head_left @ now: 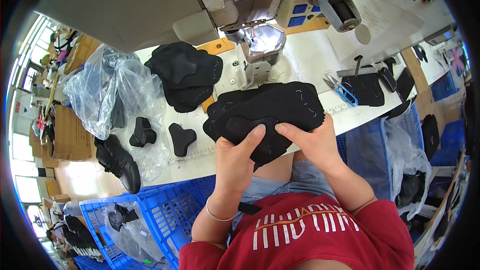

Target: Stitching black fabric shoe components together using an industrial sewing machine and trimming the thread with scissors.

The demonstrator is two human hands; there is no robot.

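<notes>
Both hands grip a black fabric piece (pixel 285 107) with pale stitch-like marks at its right end. My left hand (pixel 235 160) pinches its near edge, thumb on top. Opposite it, my right hand (pixel 317 142) closes on the right part, its thumb pointing at the left thumb. Under the thumbs lies a smaller dark patch on the fabric. My fingers beneath are hidden. Just beyond the fabric stands the sewing machine (pixel 257 72), its needle area lit. A stack of similar black pieces (pixel 182 70) rests to the left, near a three-lobed black pad (pixel 181 139) and another dark pad (pixel 143 132).
Blue-handled snips (pixel 342 90) lie right of the machine beside a black piece (pixel 367 90). Clear plastic bags (pixel 107 87) bulge at the table's left, above a black shoe (pixel 119 162). Blue crates (pixel 150 220) stand below the table edge, left and right.
</notes>
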